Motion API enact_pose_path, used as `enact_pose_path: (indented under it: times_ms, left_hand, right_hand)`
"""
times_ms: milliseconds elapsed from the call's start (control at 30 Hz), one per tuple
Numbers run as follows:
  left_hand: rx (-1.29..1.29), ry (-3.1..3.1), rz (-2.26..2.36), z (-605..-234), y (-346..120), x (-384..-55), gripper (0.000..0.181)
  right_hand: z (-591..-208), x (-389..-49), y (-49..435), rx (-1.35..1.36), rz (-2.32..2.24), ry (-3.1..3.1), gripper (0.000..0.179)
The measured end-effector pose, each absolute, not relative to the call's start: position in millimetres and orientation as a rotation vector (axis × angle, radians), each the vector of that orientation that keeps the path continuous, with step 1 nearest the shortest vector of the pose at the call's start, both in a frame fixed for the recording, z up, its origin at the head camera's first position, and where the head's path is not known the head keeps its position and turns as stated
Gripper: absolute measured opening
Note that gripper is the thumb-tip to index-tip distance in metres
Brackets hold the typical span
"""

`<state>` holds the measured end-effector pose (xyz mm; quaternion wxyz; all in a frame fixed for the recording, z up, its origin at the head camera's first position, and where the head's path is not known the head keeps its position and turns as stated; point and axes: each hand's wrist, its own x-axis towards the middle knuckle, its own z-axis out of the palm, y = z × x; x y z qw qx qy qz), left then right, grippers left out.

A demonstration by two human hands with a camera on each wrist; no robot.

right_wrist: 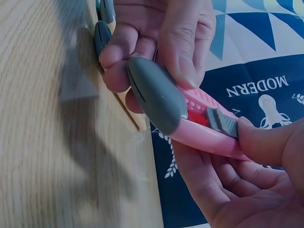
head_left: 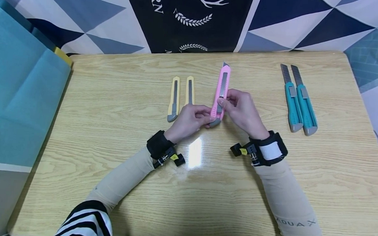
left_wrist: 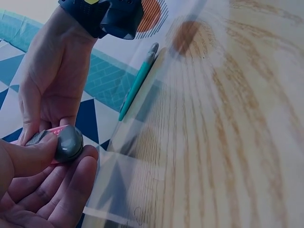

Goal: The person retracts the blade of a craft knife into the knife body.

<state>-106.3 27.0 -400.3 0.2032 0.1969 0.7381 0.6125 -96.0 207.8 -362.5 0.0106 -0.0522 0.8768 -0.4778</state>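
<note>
A pink utility knife (head_left: 223, 80) with a grey end cap (right_wrist: 154, 95) is held between both hands, and a short bit of its blade shows at the top. My left hand (head_left: 191, 121) pinches its lower end near the cap. My right hand (head_left: 244, 110) grips its side, the thumb at the grey slider (right_wrist: 222, 122). Left of the pink knife lie two yellow utility knives (head_left: 174, 99), one partly covered by the left hand. To the right lie two teal utility knives (head_left: 293, 107) side by side, their blades extended toward the far edge.
The knives lie on a wood-grain table (head_left: 114, 82). A blue covered block (head_left: 20, 87) stands along the left edge. Behind the far edge hangs a patterned cloth (head_left: 194, 22). Each wrist wears a black strap with a camera (head_left: 270, 149).
</note>
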Motion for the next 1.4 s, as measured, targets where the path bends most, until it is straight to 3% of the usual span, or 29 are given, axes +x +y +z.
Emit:
enact_pose_path:
  times_ms: [433, 1400]
  left_hand:
    - [0.559, 2.068, 1.736, -394.9, 24.3, -107.7, 0.020]
    - [0.545, 1.945, 1.794, -397.9, 24.3, -108.8, 0.017]
  right_hand:
    - [-366.5, -96.4, 207.8, -0.084, -1.619, 2.574, 0.029]
    - [-365.8, -96.5, 208.1, -0.167, -1.579, 2.659, 0.020]
